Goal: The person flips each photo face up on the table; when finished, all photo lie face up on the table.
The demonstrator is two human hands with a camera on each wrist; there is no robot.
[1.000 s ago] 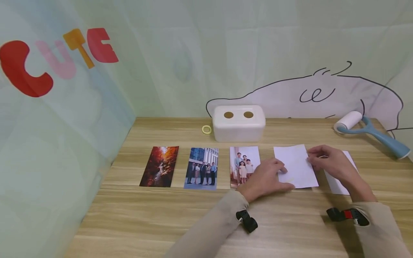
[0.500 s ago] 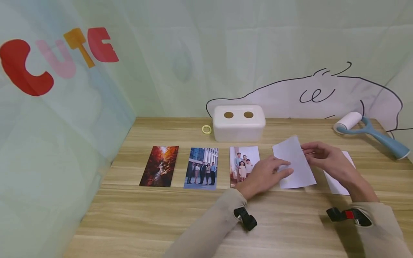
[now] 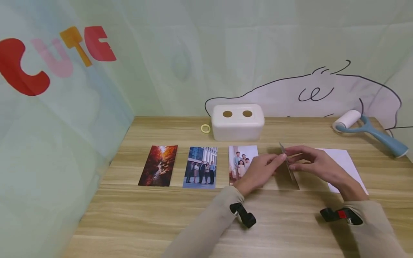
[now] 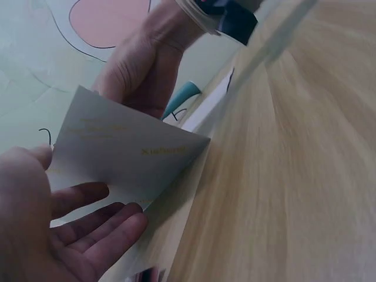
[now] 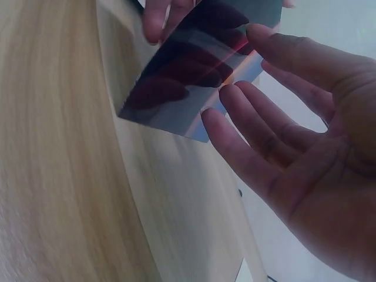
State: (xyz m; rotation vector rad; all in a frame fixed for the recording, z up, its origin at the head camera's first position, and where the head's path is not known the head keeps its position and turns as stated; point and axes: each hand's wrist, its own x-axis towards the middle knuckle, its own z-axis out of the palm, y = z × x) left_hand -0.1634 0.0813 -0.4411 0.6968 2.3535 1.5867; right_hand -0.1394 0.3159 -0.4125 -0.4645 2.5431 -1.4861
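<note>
A photo print (image 3: 289,167) stands tilted up on its long edge, seen almost edge-on in the head view. Its pale back (image 4: 117,147) with faint yellow lettering faces my left hand (image 3: 260,172), whose thumb and fingers pinch its upper edge. On the other side, the fingertips of my right hand (image 3: 317,166) touch the glossy printed face (image 5: 176,88), fingers spread and relaxed. The picture on it is hidden by dark reflections. Beside my left hand lies a family photo (image 3: 240,161), partly covered by it. A face-down white print (image 3: 345,165) lies under my right wrist.
Further left lie a photo of people in business clothes (image 3: 200,168) and an autumn stream photo (image 3: 158,166). Behind stand a white box (image 3: 238,125) with two round holes, a yellow ring (image 3: 205,128) and a blue-handled lint roller (image 3: 371,130).
The white-backed photo has turned from lying face down to standing on edge. My left hand has taken its upper edge, while my right hand has shifted left behind it.
</note>
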